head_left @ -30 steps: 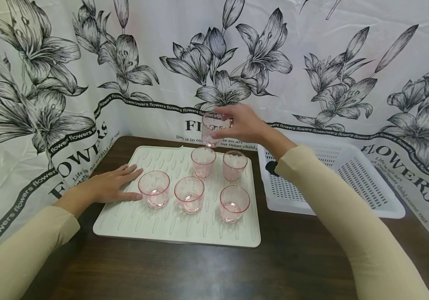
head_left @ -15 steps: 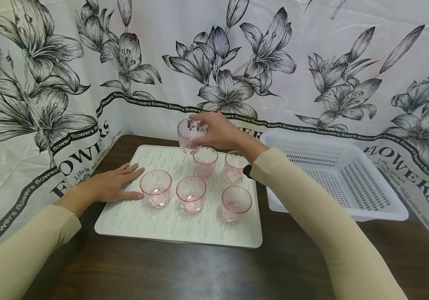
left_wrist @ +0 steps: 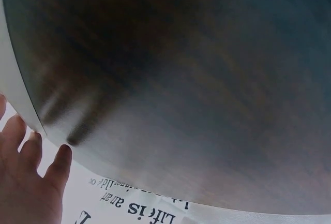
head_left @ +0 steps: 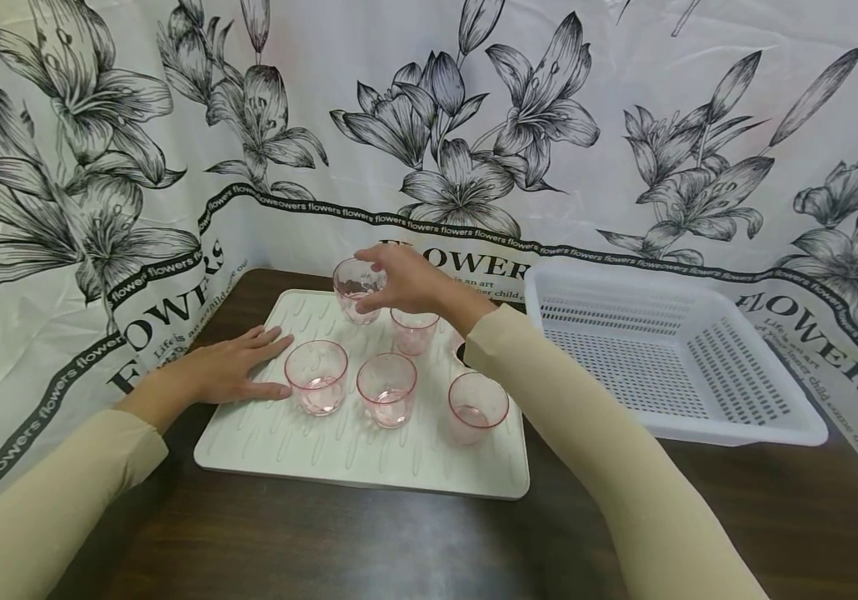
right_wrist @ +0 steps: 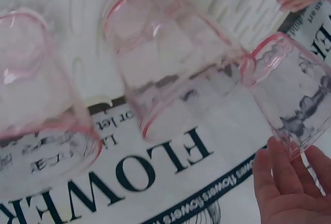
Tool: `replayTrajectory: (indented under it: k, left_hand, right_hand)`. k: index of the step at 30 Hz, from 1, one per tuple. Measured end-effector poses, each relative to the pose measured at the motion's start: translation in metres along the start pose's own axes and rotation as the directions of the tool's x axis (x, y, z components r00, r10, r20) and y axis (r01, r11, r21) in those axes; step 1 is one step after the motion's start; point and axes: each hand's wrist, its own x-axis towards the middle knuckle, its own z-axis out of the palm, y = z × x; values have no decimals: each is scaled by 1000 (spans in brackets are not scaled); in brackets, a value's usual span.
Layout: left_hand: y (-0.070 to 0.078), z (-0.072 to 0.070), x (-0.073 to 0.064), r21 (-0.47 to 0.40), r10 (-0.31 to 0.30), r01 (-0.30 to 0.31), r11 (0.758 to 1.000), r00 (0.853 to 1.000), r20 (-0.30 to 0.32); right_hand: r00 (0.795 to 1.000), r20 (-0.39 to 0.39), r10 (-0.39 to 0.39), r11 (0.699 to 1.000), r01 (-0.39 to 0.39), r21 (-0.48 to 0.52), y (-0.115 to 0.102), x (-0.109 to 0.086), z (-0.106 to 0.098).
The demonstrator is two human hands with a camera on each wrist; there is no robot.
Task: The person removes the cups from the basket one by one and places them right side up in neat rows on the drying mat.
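Note:
My right hand (head_left: 414, 283) grips a clear pink-rimmed glass (head_left: 354, 304) by its rim, upright, at the back of the white ridged mat (head_left: 286, 454). Whether its base touches the mat I cannot tell. In the right wrist view the fingers curl at the rim of this glass (right_wrist: 300, 100). Just right of it stands another pink glass (head_left: 414, 337); one more is mostly hidden behind the right wrist. Three glasses line the front: left (head_left: 316, 387), middle (head_left: 386, 400) and right (head_left: 477, 417). My left hand (head_left: 222, 367) rests spread on the mat's left edge.
A white perforated plastic basket (head_left: 759, 429) sits right of the mat, behind the right forearm. The dark wooden table (head_left: 339, 542) extends in front. A white cloth (head_left: 286, 142) with black flower prints hangs behind and at the left.
My right hand has carried the glass leftward and down, from above the mat's back edge toward its back-left area. The left hand stays on the mat; the view shifts slightly.

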Motion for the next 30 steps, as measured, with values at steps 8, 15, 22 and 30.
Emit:
replayTrajectory:
  k: [8,15,22,30]
  left_hand:
    - [2,-2,1,-3,8,-8,1000,1000,-3]
    - [-1,0,1,1,4,-4,1000,1000,-8]
    - [0,0,0,7,0,0,1000,1000,-8]
    - [2,-1,-2,4,4,-3,1000,1000,-10]
  right_hand:
    - [998,55,-9,996,14,-90,0,12,19]
    - [991,129,30,994,-17,-104,1,19,32]
    - [991,134,19,993,-3,-116,0,22,34]
    - [989,148,24,991,-4,-133,-2,26,36]
